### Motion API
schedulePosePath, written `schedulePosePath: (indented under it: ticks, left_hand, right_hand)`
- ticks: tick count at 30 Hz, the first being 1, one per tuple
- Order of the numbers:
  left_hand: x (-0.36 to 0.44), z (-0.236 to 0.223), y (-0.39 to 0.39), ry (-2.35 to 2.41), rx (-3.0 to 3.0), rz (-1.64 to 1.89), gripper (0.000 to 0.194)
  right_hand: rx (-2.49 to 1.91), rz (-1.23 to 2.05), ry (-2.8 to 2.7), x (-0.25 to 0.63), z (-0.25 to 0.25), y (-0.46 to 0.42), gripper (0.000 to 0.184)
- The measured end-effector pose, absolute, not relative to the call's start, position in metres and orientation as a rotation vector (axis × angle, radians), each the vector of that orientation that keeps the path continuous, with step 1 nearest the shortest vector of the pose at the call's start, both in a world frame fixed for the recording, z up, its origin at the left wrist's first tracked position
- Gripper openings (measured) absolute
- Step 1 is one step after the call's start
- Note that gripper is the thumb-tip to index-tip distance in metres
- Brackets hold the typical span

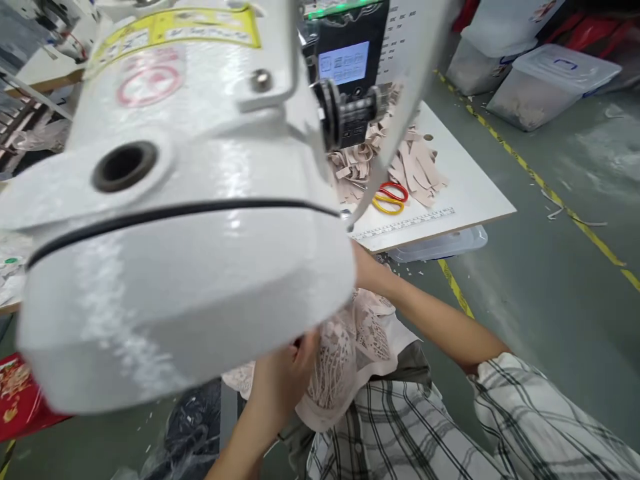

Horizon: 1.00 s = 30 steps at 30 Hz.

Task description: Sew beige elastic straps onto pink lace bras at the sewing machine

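Note:
A big white sewing machine head (pixel 175 200) fills the left and middle of the head view and hides most of both hands. My left hand (pixel 287 373) reaches up under the machine, its fingers pinching pale pink lace fabric (pixel 350 353) that hangs down toward my lap. My right forearm runs from the checked sleeve (pixel 500 400) up to the machine; only the wrist of my right hand (pixel 367 270) shows, the fingers hidden behind the machine body.
The white table (pixel 465 193) carries a pile of beige fabric strips (pixel 400 167), red and yellow rings (pixel 390 198) and a printed ruler along its edge. The machine's control panel screen (pixel 344 63) glows behind. Plastic bins (pixel 545 83) stand on the grey floor beyond a yellow line.

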<state>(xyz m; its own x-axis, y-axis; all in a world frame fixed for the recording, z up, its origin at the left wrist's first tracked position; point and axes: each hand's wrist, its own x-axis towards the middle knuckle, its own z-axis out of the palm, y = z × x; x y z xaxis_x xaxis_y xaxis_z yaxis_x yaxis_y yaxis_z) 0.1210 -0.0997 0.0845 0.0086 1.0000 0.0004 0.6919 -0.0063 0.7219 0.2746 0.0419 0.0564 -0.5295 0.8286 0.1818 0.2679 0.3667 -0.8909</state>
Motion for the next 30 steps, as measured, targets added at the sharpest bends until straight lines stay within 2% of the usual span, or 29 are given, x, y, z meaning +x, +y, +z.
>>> schedulePosePath:
  ticks: [4,12,20,30]
  left_hand:
    - [0.119,0.077,-0.102,1.752,1.915,0.821,0.032]
    - [0.109,0.049,-0.111,2.107,1.904,0.973,0.029]
    - [0.114,0.055,-0.107,2.050,1.728,0.964,0.020]
    - [0.118,0.053,-0.106,2.010,1.692,0.974,0.021]
  right_hand:
    - [-0.896,1.147,-1.940,0.272,0.057,0.041,0.006]
    - [-1.007,1.081,-1.981,0.269,0.068,0.034,0.009]
    - [-1.050,1.044,-2.004,0.269,0.069,0.034,0.008]
    - [-1.012,0.981,-1.974,0.271,0.060,0.036,0.010]
